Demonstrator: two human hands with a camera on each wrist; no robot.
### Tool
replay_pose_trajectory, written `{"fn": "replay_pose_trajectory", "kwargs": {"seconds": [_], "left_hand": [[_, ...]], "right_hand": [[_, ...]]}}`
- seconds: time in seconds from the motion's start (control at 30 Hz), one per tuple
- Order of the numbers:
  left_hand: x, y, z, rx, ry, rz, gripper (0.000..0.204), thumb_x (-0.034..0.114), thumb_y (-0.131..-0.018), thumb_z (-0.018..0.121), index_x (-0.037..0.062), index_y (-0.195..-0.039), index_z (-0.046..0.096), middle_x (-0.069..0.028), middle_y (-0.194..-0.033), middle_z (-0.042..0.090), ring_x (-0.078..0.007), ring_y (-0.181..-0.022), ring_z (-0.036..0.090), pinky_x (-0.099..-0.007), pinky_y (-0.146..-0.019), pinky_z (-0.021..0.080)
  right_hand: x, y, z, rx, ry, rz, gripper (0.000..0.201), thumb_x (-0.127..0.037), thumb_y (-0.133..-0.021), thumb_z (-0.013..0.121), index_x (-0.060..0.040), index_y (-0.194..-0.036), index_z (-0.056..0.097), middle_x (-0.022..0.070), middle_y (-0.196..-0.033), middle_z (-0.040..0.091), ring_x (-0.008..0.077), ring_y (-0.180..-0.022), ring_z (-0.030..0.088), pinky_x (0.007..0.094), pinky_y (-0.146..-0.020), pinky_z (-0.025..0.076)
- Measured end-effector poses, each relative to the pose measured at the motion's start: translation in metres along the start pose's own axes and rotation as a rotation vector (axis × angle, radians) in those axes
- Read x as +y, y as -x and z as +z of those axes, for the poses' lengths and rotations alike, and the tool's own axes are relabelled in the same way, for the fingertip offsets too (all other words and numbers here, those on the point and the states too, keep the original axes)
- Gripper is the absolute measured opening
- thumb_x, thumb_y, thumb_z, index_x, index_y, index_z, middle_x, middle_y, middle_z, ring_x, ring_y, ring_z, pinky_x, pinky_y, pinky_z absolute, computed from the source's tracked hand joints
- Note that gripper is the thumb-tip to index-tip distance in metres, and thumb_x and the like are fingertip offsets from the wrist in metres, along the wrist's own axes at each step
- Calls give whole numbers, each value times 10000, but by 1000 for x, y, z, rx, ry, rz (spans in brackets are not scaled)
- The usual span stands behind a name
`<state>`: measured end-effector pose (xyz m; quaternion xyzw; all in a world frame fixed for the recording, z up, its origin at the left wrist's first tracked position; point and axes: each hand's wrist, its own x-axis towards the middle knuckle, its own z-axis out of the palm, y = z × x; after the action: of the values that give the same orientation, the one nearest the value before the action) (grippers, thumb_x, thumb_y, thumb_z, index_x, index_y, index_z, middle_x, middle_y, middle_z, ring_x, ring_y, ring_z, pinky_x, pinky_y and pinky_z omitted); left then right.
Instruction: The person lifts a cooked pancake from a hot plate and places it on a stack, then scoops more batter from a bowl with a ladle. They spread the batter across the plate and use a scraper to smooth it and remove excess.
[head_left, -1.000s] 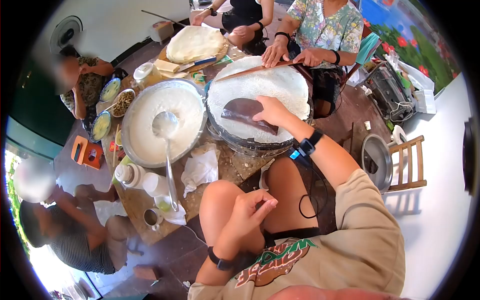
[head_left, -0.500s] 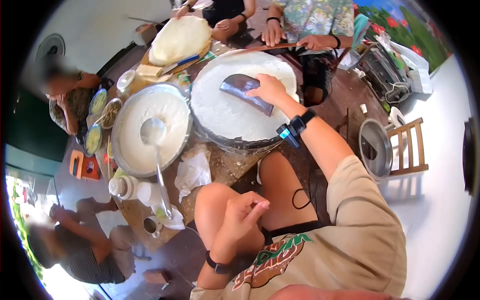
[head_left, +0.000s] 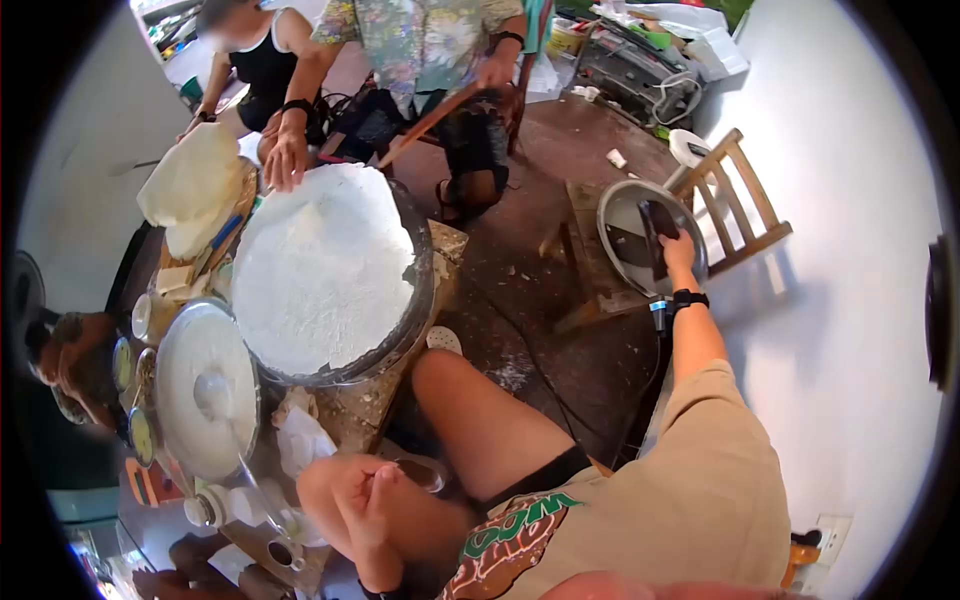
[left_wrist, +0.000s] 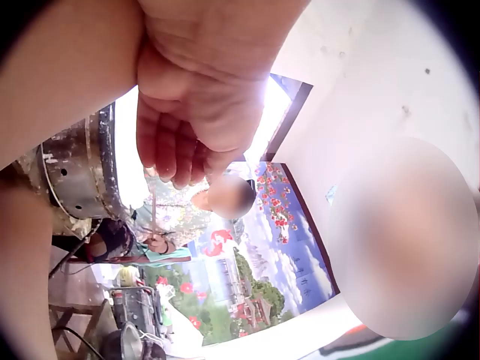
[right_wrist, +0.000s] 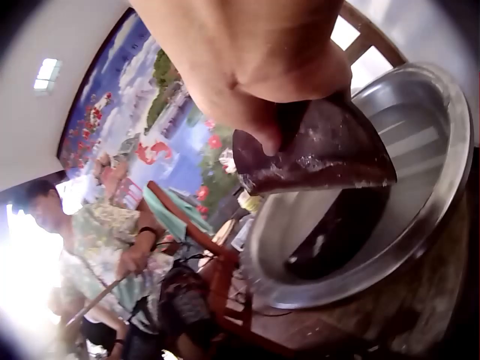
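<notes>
My right hand (head_left: 679,252) is stretched out to the right and holds a dark, half-round scraper (right_wrist: 322,146) by its curved side, the thumb on its face. White smears run along its straight edge. Hand and scraper are over a metal basin (right_wrist: 459,142), where another dark, flat piece (right_wrist: 337,236) lies inside. My left hand (head_left: 368,500) rests by my left knee with loosely curled fingers and holds nothing. A white batter sheet (head_left: 320,270) covers the round griddle (head_left: 424,240) in front of me.
Left of the griddle stands a large bowl of batter (head_left: 205,345) with a ladle (head_left: 212,395) in it. Flatbreads (head_left: 190,185) are stacked behind. A wooden chair (head_left: 735,215) stands by the basin. Across the griddle, another person (head_left: 425,45) holds a long wooden stick (head_left: 430,122).
My right hand has carried the scraper from the batter sheet to over the basin. The head view has turned right. Across the griddle, the person has lifted the stick off the sheet.
</notes>
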<state>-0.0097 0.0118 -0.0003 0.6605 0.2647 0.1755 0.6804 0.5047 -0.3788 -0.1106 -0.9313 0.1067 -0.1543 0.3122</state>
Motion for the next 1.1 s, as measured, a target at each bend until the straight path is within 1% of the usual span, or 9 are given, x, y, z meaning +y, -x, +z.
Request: {"fn": "replay_pose_trajectory", "kwargs": {"seconds": [0.33, 0.43, 0.57, 0.67, 0.77, 0.9, 0.97, 1.03, 1.1], "left_hand": [[15, -14, 13, 29, -225, -4, 87, 49, -867, 593, -25, -830, 621, -40, -719, 634, -69, -645, 571, -190, -574, 442], [17, -13, 14, 35, -199, -79, 84, 47, -873, 584, -22, -839, 618, -34, -728, 632, -67, -661, 571, -185, -590, 441], [11, -11, 13, 51, -204, -13, 104, 73, -851, 626, -28, -829, 625, -46, -679, 632, -50, -602, 550, -198, -528, 428], [9, -9, 12, 62, -217, 8, 99, 72, -844, 631, -26, -833, 626, -47, -678, 631, -53, -604, 549, -207, -532, 429], [4, -6, 4, 44, -248, 90, 91, 74, -839, 636, -17, -839, 632, -44, -684, 631, -57, -608, 548, -216, -533, 430], [6, 4, -5, 60, -208, 71, 61, 47, -843, 623, -8, -865, 637, -47, -743, 639, -66, -686, 566, -213, -580, 442], [7, 10, -7, 76, -190, 83, 60, 32, -857, 610, -13, -889, 634, -58, -801, 649, -81, -745, 592, -203, -637, 460], [17, 15, -10, 101, -220, 169, 55, 21, -826, 627, 2, -875, 645, -50, -783, 639, -94, -733, 586, -228, -604, 458], [18, 21, -14, 121, -215, 231, 58, 14, -805, 639, 5, -861, 652, -50, -763, 634, -106, -717, 584, -245, -585, 457]], "right_hand": [[120, -62, 70, -103, 282, -99, 408, -243, -702, 706, 50, -975, 628, 264, -914, 642, 425, -918, 599, 439, -793, 471], [70, -37, 33, -131, 275, -12, 422, -243, -714, 689, 21, -1031, 602, 256, -1032, 614, 414, -1019, 563, 445, -872, 448], [28, -49, -20, 8, 171, -220, 389, -190, -758, 661, 12, -1076, 566, 247, -1029, 615, 407, -1001, 571, 446, -858, 446], [4, -33, -54, -157, 432, -229, 405, -198, -766, 662, 9, -1097, 555, 229, -1042, 617, 409, -995, 569, 442, -852, 444], [63, -76, -34, 41, 205, -379, 417, -211, -764, 670, 14, -1097, 561, 215, -1038, 624, 402, -987, 573, 439, -856, 439], [21, -30, -56, -114, 354, -263, 463, -208, -744, 689, 49, -1107, 562, 220, -1026, 628, 392, -974, 579, 414, -864, 438], [63, -55, -31, -122, 76, -304, 407, -162, -734, 678, 38, -1075, 579, 214, -1006, 635, 392, -944, 589, 415, -851, 441], [11, -10, -62, -184, 342, -245, 391, -157, -734, 678, 57, -1048, 584, 213, -992, 636, 365, -929, 597, 406, -839, 439], [54, -45, -34, -139, -94, -242, 391, -147, -717, 681, 59, -1035, 586, 218, -1001, 632, 375, -950, 590, 410, -848, 438]]}}
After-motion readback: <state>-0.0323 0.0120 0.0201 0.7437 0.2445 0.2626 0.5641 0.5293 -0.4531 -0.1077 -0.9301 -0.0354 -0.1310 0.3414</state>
